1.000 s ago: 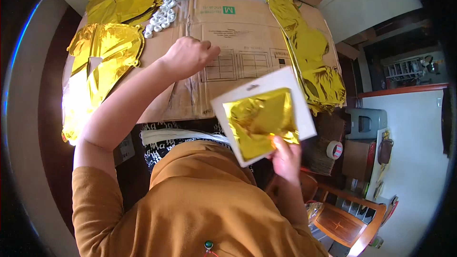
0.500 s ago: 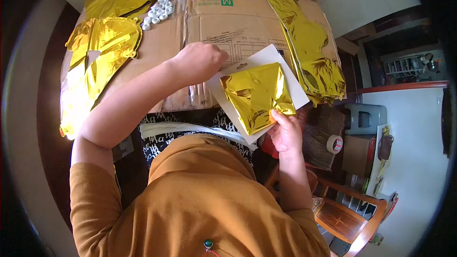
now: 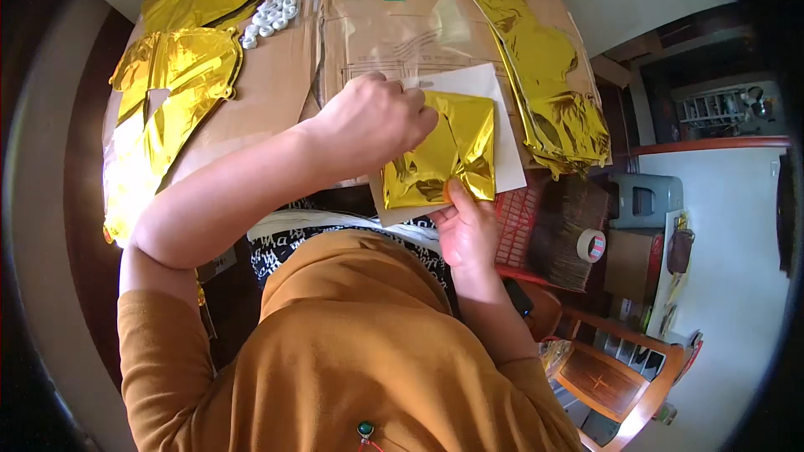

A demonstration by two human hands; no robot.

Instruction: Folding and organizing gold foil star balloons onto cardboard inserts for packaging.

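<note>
One square gold packet [image 3: 448, 149], shiny and creased, lies against a white card [image 3: 508, 151] at mid-frame, clamped in the fingers of the right hand [image 3: 471, 234]; whether the curled fingers of the left hand [image 3: 381, 117] grip it, I can't tell. Past its near edge, the cardboard-topped counter [image 3: 360, 33] lies open at upper centre. Right of centre, a red basket [image 3: 513, 224], contents unclear.

Foil balloons [image 3: 188, 67] lie left of a heap of rolls [image 3: 275, 10] on the cardboard [image 3: 272, 88], a foil-balloon stack [image 3: 536, 59] lies at right, and nearer, between these, a folded foil balloon [image 3: 452, 142] overlies a card [image 3: 509, 151].
</note>
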